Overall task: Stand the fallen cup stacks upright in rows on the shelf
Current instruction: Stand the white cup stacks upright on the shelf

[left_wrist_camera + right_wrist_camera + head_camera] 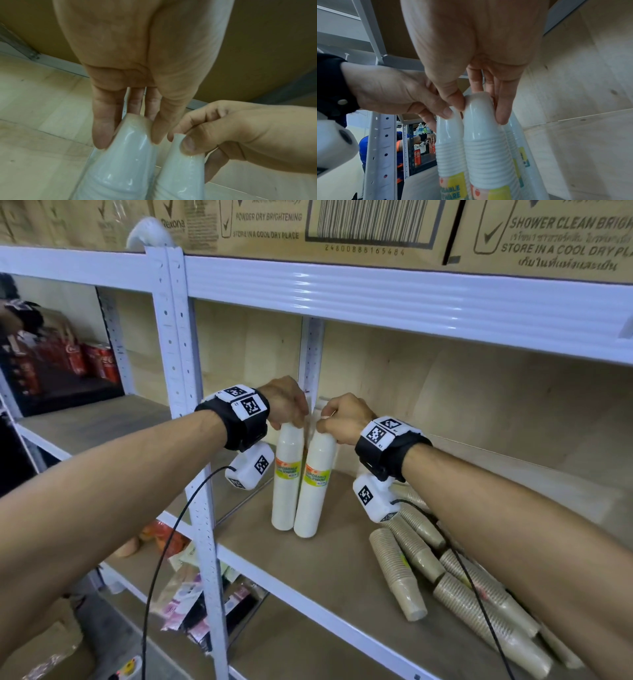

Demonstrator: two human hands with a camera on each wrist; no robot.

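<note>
Two wrapped white cup stacks stand upright side by side on the wooden shelf (346, 587). My left hand (297, 419) grips the top of the left white stack (286, 484), thumb and fingers curled round it (126, 159). My right hand (323, 424) pinches the top of the right white stack (315, 491), seen close in the right wrist view (482, 142). Another white stack (516, 140) stands just behind it. Several brown cup stacks (400, 573) lie fallen on the shelf at the right, under my right forearm.
A white perforated shelf post (186, 392) rises just left of my left wrist. Cardboard boxes (359, 227) fill the shelf above. Red cola cans (92, 362) sit on the neighbouring shelf. Packets (191, 597) lie on the shelf below. Another person's arm (412, 139) shows far off.
</note>
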